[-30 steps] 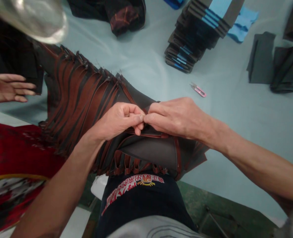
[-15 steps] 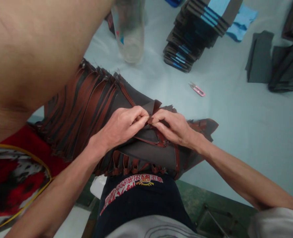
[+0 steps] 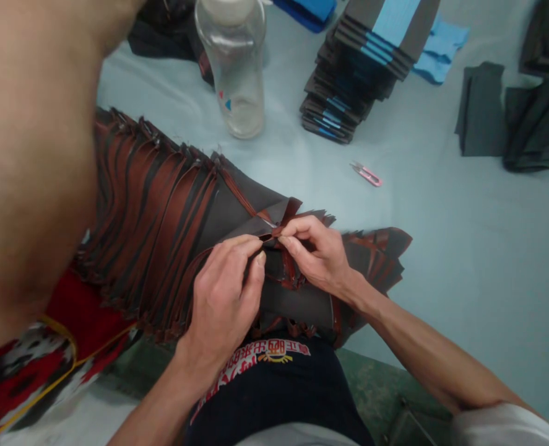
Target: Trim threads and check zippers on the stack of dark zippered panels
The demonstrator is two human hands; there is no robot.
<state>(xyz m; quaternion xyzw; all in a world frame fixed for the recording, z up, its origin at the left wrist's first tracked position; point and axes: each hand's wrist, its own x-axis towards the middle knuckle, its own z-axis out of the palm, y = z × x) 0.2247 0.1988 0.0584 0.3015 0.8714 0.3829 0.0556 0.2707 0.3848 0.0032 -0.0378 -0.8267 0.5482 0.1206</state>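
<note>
A long bundle of dark grey fabric pieces with reddish-brown strips (image 3: 163, 210) lies across the table edge and over my lap. My right hand (image 3: 314, 251) pinches a small brown strip (image 3: 276, 232) near the middle of the bundle. Just left of it, my left hand (image 3: 228, 285) rests over the fabric, its thumb and forefinger apart and the fingertips near the strip's edge. Whatever touches the left fingertips is too small to tell.
Beyond the bundle stand a clear bottle (image 3: 241, 80) and a stack of dark pieces with blue bands (image 3: 362, 62). Pink thread snips (image 3: 367, 174) lie on the table (image 3: 441, 248). Dark folded cloth (image 3: 481, 111) is at right. Another person's arm (image 3: 33, 136) fills the upper left.
My left hand has parted its thumb from its forefinger and moved slightly down and left. My right hand keeps its pinch. The other person's arm has shifted left, showing more of the bundle.
</note>
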